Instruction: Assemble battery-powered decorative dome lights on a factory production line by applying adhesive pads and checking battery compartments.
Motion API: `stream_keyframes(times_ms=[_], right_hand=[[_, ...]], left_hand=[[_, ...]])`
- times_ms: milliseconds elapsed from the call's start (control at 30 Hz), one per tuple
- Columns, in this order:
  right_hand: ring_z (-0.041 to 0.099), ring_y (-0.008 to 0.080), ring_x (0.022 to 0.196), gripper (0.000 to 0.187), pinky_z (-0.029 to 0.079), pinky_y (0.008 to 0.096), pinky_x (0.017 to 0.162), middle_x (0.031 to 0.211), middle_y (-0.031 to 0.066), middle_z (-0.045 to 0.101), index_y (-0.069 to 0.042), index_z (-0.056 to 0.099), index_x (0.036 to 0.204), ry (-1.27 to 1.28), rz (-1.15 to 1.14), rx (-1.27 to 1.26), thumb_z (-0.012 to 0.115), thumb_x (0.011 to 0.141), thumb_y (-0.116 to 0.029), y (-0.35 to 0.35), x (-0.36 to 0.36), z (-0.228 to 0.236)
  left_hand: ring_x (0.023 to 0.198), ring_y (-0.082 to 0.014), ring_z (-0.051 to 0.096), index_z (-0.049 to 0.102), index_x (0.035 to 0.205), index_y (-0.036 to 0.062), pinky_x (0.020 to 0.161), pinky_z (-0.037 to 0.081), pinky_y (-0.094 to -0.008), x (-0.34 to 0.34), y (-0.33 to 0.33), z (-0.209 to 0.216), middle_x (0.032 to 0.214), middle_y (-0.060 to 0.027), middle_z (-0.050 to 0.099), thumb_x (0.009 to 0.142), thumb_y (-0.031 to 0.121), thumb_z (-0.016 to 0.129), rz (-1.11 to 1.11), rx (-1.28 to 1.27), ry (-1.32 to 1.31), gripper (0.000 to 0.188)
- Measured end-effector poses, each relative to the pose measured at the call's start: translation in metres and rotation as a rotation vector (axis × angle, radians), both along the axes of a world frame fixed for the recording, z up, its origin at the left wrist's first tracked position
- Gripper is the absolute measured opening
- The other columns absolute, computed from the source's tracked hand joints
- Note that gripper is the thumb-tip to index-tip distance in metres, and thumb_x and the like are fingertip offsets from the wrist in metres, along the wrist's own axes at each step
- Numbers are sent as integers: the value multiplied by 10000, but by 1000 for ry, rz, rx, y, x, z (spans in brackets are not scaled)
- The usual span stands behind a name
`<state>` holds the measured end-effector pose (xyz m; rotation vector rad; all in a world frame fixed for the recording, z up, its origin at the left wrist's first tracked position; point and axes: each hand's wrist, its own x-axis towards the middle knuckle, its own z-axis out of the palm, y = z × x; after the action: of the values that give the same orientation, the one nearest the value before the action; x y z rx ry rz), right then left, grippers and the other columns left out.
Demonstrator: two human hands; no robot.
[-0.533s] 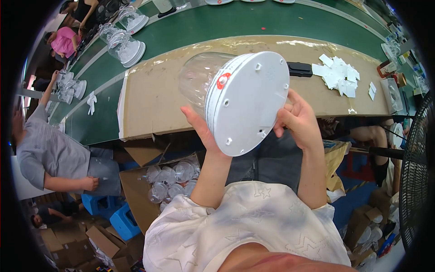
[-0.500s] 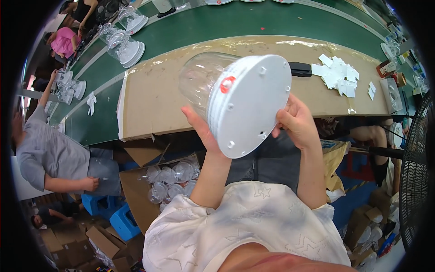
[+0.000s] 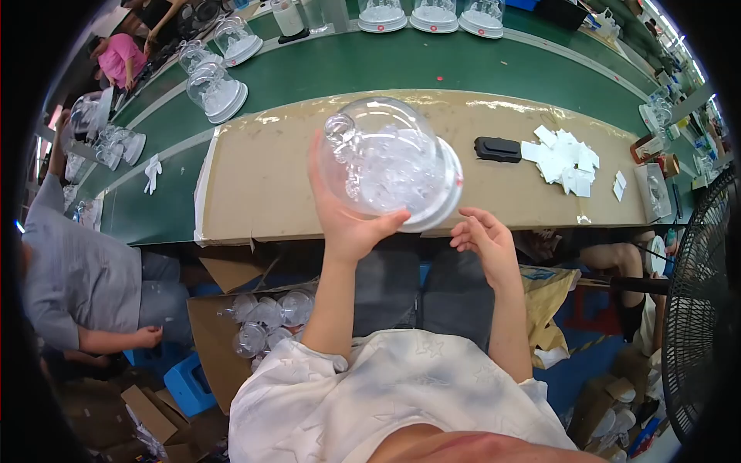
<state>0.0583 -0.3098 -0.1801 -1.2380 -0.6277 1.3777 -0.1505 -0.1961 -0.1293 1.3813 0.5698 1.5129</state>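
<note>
A clear plastic dome (image 3: 386,154) with a round white base (image 3: 444,202) hangs tilted above the cardboard-covered worktop, its base turned to the lower right. White and clear shapes show through the dome wall, too jumbled to tell apart. My left hand (image 3: 349,230) is wrapped around the dome from its left and lower side, with the thumb along the front near the base. Just right of the base, my right hand (image 3: 488,243) holds nothing; its fingers are loosely curled and apart, not touching the base.
On the cardboard sheet (image 3: 262,177) lie a black oblong case (image 3: 498,150) and a pile of white cards (image 3: 567,162). Finished-looking domes (image 3: 434,17) stand along the green belt (image 3: 370,65). A carton (image 3: 208,332) of clear domes sits below left; a black fan (image 3: 698,309) stands right.
The dome has turned from showing its white underside to showing its clear side. My right hand has let go of the base and dropped slightly away; my left hand now carries it.
</note>
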Motion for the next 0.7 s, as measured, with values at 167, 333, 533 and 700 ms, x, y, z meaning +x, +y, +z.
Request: stream_keyframes(times_ms=[167,333,533,700], right_hand=[[656,181,801,289,514,279,737,924,112,671,16,564,1198,-112,4,16,539,984,-177,-9,11,4],[626,319,1005,505,489,364,881,1107,219,637,45,560,1220,-1069,761,138,726,836,-237,-5,34,135],[573,313,1134,515,442,408,948,1251,158,605,6,519,1307,-1251,-89,517,656,858,-206,-9,96,186],[558,350,1176,546,409,427,1015,1296,190,575,37,530,1282,-1346,-123,996,633,868,-303,108,-60,149]], left_hand=[[1276,-287,427,118,1490,25,1060,394,-417,-8,10,3,1398,-171,356,511,142,916,79,-7,-10,1269],[1302,-295,405,110,1493,26,1074,378,-415,-16,11,1,1406,-180,355,520,135,915,58,84,204,1268],[1341,-291,359,91,1497,4,1116,315,-427,3,7,26,1456,-185,311,516,157,919,72,149,239,1292],[1358,-293,348,81,1497,0,1120,312,-427,-3,1,12,1474,-180,306,501,173,929,87,67,346,1319]])
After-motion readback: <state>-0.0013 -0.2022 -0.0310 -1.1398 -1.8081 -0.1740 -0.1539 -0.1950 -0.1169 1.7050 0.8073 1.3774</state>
